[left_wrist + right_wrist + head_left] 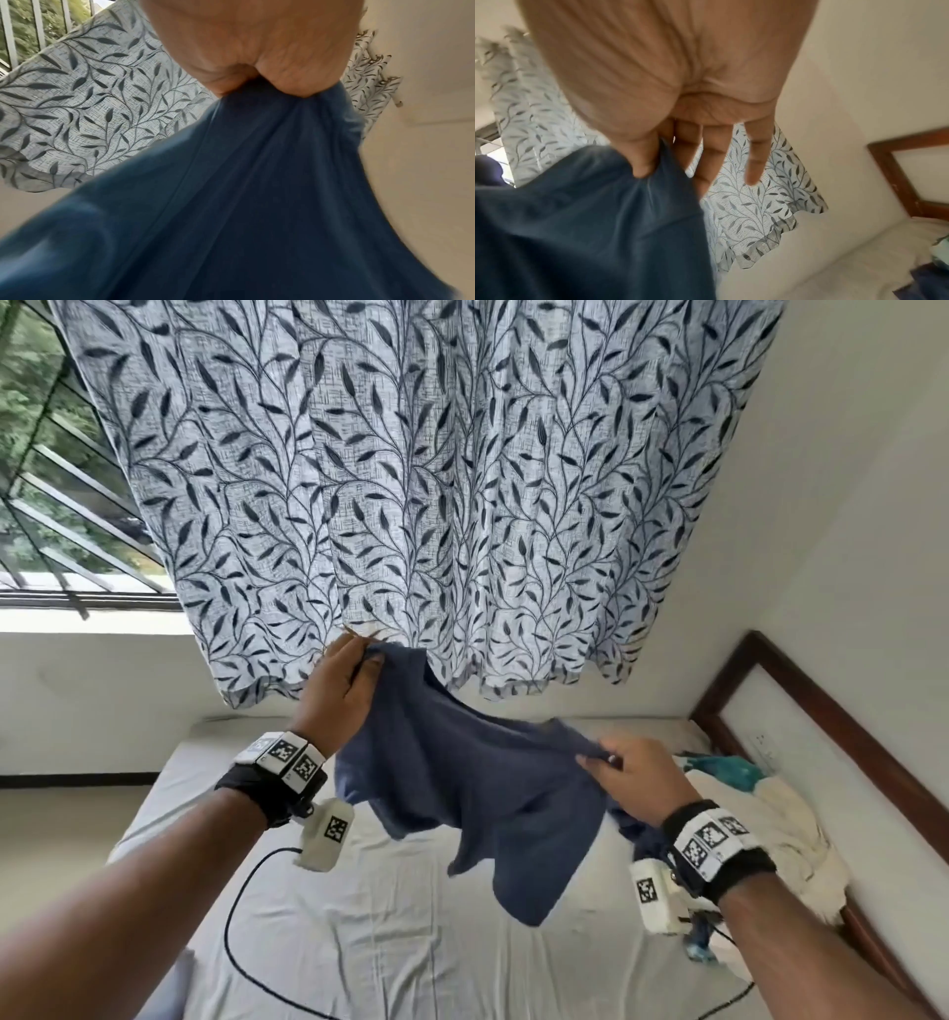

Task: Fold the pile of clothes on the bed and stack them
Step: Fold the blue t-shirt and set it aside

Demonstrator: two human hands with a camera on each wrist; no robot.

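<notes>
Garment: blue shirt [464,793] is hanging in the air above the near-middle of the bed, stretched between both hands, its lower cloth drooping toward the sheet without touching it
Left hand: left hand [343,690] is gripping one upper corner of the shirt, raised higher and farther than the other hand; in the left wrist view the fingers are curling tight around bunched cloth
Right hand: right hand [639,780] is pinching the other upper edge between thumb and forefinger, lower and nearer; in the right wrist view the remaining fingers [758,154] are sticking out straight and loose, touching nothing
Bed: bed [390,932] is lying under the shirt, covered in a white sheet, with a dark cable trailing across its near left part
Pile: pile of clothes [760,819] is sitting at the right edge of the bed, cream and teal pieces heaped beside the wooden frame
Backdrop: leaf-print curtain [411,480] is hanging at the far side, window bars showing to its left
</notes>
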